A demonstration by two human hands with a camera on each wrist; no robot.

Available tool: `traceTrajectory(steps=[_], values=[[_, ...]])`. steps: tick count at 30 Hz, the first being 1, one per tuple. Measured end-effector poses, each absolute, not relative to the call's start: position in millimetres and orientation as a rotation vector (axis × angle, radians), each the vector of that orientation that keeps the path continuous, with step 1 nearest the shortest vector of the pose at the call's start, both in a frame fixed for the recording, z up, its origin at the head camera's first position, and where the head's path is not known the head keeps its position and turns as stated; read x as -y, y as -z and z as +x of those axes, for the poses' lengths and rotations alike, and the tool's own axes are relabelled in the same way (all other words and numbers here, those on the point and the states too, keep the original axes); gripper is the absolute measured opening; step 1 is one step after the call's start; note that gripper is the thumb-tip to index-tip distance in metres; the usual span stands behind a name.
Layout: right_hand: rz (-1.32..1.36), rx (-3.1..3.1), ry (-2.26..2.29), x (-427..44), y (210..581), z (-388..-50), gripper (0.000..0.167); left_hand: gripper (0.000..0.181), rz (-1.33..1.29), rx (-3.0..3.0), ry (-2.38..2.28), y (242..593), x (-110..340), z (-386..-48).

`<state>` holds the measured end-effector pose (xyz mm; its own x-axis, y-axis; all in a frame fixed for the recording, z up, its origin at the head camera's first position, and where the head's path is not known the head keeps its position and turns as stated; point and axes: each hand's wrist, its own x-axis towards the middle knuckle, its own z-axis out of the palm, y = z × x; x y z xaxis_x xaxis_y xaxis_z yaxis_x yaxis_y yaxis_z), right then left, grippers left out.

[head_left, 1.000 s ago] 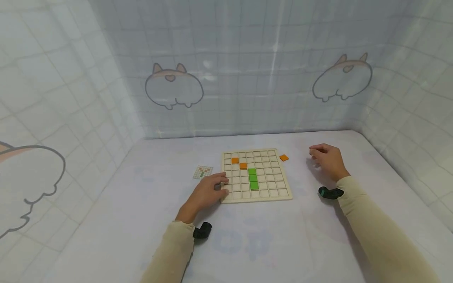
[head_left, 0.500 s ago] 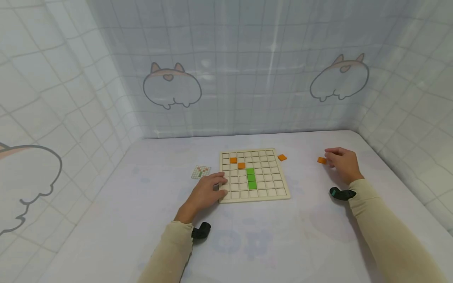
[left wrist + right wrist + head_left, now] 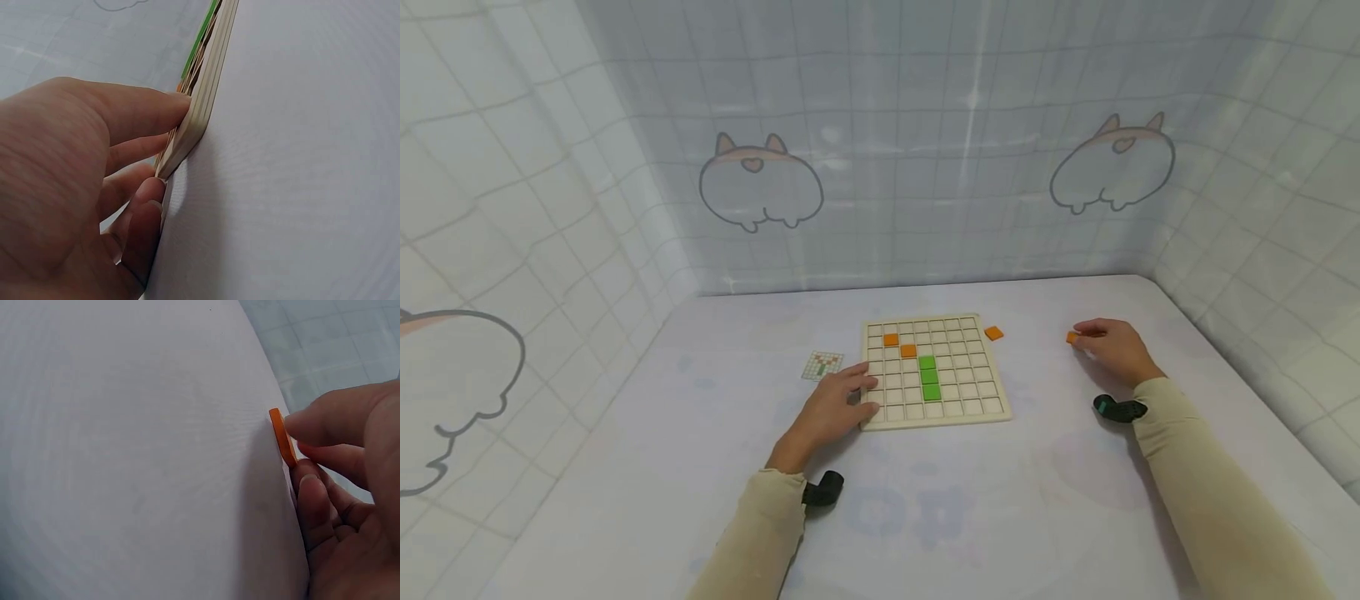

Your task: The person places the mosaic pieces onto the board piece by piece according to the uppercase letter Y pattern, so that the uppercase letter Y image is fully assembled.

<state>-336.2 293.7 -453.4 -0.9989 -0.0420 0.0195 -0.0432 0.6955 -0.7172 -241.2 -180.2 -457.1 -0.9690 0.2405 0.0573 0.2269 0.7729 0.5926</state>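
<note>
A cream grid board [image 3: 972,389] lies on the white surface. Two orange tiles [image 3: 891,340] and three green tiles [image 3: 929,376] sit in its squares. My left hand [image 3: 827,412] rests on the board's left edge with relaxed fingers; in the left wrist view its fingertips touch the rim. Right of the board, my right hand [image 3: 1114,350] pinches a loose orange tile [image 3: 283,436] at the surface, with a fingertip against its face and other fingers curled behind. Another loose orange tile [image 3: 994,333] lies beside the board's upper right corner.
A small pattern card [image 3: 823,365] with orange and green squares lies left of the board, close to the left hand. White tile-patterned walls [image 3: 925,208] with dog drawings close off the back and sides.
My right hand first moves right, uncovering an orange tile, then comes slightly back left and takes hold of it. The left hand stays at the board's edge. The view shifts slightly.
</note>
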Motion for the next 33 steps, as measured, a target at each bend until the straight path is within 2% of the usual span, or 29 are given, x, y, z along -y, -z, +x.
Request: traceTrajectory(steps=[13,26,33], values=[[0.112,2.939,-1.070,-288,456,-340,0.041,0.042,0.378,-2.942,-0.992,457,179,-240],[0.058,2.821,-1.128,-285,457,-336,0.034,0.042,0.390,-2.945,-1.001,457,180,-240],[0.006,2.735,-1.211,-282,455,-335,0.039,0.042,0.365,-2.947,-0.982,458,179,-240]])
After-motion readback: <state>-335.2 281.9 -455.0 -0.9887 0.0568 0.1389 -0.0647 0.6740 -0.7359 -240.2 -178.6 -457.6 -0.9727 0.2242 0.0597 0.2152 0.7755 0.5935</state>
